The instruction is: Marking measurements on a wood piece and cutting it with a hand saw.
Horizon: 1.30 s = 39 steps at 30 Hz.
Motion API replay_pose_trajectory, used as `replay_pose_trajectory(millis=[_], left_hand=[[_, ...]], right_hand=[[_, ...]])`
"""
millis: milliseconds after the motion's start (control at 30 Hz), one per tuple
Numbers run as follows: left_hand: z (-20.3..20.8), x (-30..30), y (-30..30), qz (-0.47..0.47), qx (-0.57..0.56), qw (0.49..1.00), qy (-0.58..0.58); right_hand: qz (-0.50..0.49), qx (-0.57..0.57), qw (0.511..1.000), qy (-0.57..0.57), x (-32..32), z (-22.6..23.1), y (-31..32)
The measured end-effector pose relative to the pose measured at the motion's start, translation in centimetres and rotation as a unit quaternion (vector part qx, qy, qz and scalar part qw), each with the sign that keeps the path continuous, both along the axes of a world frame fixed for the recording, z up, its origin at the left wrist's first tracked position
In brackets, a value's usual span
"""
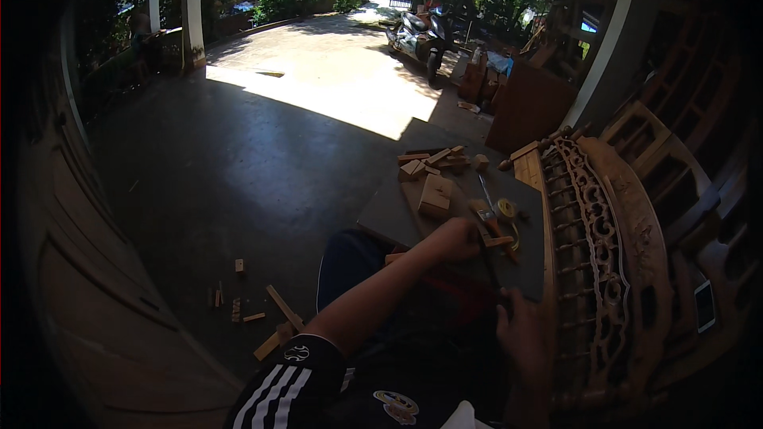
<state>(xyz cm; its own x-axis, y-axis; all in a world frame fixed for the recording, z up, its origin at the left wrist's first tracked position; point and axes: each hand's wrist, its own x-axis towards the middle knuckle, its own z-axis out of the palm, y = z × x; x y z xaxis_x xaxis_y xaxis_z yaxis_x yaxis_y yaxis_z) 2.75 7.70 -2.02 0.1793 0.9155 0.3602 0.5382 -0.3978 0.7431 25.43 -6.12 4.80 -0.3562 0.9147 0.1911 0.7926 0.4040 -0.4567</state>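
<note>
In the head view, we see our left hand [459, 240] curled, knuckles up, above a gray board [387, 213], with a wood stick [499, 241] jutting out just beside it; we cannot tell whether it grips anything. A thin dark strip [489, 268] lies between that hand and our right hand [522, 330], whose fingers look bent, though shade hides whether they grasp its end. We judge the stick light, stiff and dry, best pinched by its long sides, minding splinters. The strip looks narrow and fairly straight, so probably stiff; its ends seem the natural holds. Beyond our left hand sit a wood block [435, 195], likely solid and easily taken by opposite faces, and a paintbrush [484, 213].
</note>
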Motion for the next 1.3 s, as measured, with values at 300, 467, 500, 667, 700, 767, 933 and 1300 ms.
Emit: replay_pose_trajectory(millis=[300,467,500,667,700,767,933,1300], left_hand=[[-0.5,-0.1,-0.1,0.016,0.025,1.000,-0.008],[-0.7,0.0,-0.1,0.063,0.004,0.998,0.004],[-0.7,0.0,0.0,0.051,0.004,0.999,-0.008],[-0.8,0.2,0.3,-0.011,0.027,0.998,-0.048],[-0.8,0.4,0.4,-0.001,0.028,0.998,-0.048],[-1.0,0.5,0.4,0.000,0.035,0.998,-0.046],[-1.0,0.0,0.0,0.027,0.024,0.999,-0.018],[0.3,-0.1,-0.8,0.011,-0.003,1.000,-0.019]], right_hand=[[-0.022,-0.027,0.999,-0.020,-0.4,-1.4,1.0],[0.003,-0.023,1.000,-0.004,0.3,1.0,-1.6],[-0.012,-0.028,0.999,-0.020,0.0,1.4,-1.7],[-0.029,-0.027,0.999,-0.007,-1.9,-0.8,3.0],[-0.020,-0.027,0.999,-0.009,-2.0,-1.5,4.3],[0.031,0.017,0.999,0.041,-2.5,-2.4,6.0],[-0.030,-0.022,0.998,-0.042,-2.1,0.3,2.0],[-0.027,-0.045,0.997,-0.055,-1.5,-0.4,3.8]])
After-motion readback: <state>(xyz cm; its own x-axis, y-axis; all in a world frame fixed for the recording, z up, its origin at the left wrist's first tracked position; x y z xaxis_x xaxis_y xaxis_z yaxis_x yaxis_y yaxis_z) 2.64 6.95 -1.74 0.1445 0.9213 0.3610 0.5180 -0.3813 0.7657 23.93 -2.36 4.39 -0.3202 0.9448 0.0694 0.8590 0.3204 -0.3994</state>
